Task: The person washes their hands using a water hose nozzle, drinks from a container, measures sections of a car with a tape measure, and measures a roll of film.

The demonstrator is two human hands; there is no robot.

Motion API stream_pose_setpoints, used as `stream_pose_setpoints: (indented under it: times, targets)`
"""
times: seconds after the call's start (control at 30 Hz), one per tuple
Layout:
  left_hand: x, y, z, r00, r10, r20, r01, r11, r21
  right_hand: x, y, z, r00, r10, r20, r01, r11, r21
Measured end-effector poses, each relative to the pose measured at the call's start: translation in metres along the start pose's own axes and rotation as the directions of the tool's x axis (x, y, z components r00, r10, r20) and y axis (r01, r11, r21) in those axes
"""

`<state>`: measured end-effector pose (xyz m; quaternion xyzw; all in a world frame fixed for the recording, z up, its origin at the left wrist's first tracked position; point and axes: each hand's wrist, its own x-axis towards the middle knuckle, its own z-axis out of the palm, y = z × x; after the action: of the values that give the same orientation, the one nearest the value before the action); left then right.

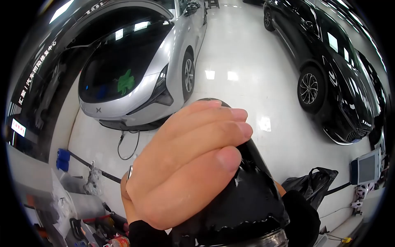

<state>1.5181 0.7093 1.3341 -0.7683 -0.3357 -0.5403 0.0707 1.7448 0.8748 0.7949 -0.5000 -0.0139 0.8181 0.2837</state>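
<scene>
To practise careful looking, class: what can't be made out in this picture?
All in the head view:
Most of the right hand: hidden behind the glossy black part.
The part's near end: cut off by the bottom edge.
The surface beneath the left hand: covered by it.

The left hand [181, 164] is angled toward two o'clock, its fingers [220, 136] held together; the right wrist [281, 189] is glimpsed at four o'clock.

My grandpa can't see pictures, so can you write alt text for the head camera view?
A person's left hand lies across a glossy black piece. Beyond it, a silver car and a black car stand on a shiny pale floor.
</scene>
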Motion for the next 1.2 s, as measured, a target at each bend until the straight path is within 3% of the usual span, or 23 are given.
stream_pose_setpoints:
  times: [0.1, 0.17, 0.27, 0.37, 0.47, 0.67, 1.0, 1.2]
  targets:
    - [0.003, 0.011, -0.003, 0.995, -0.028, -0.093, 0.026, 0.999, -0.031, 0.004, 0.006, -0.004, 0.998, 0.04, 0.043, -0.042, 0.999, 0.032]
    - [0.002, 0.012, -0.009, 0.994, -0.042, -0.098, 0.041, 0.999, -0.009, -0.016, 0.006, 0.009, 1.0, -0.01, 0.012, 0.011, 0.996, -0.086]
    - [0.003, 0.011, -0.023, 0.999, 0.035, 0.026, -0.036, 0.997, 0.061, -0.026, 0.01, 0.018, 1.0, -0.021, -0.012, 0.019, 0.991, -0.134]
    - [0.002, 0.019, -0.024, 1.0, 0.001, 0.009, -0.001, 0.996, 0.09, -0.024, 0.015, 0.023, 0.999, -0.014, -0.043, 0.006, 0.983, -0.182]
    - [0.001, 0.024, -0.021, 0.995, -0.016, -0.103, 0.025, 0.995, 0.093, -0.006, 0.019, 0.017, 1.0, 0.025, -0.016, -0.028, 0.98, -0.196]
    - [0.002, 0.031, -0.026, 0.988, -0.004, -0.153, 0.024, 0.991, 0.129, 0.002, 0.022, 0.017, 1.0, 0.015, -0.024, -0.02, 0.971, -0.24]
    - [0.005, 0.041, -0.038, 0.996, -0.053, -0.069, 0.066, 0.976, 0.206, 0.026, 0.024, -0.003, 0.998, 0.039, 0.049, -0.022, 0.953, -0.303]
    - [0.009, 0.049, -0.04, 0.996, -0.082, -0.044, 0.091, 0.963, 0.256, 0.028, 0.026, -0.001, 0.999, 0.008, -0.047, -0.024, 0.934, -0.355]
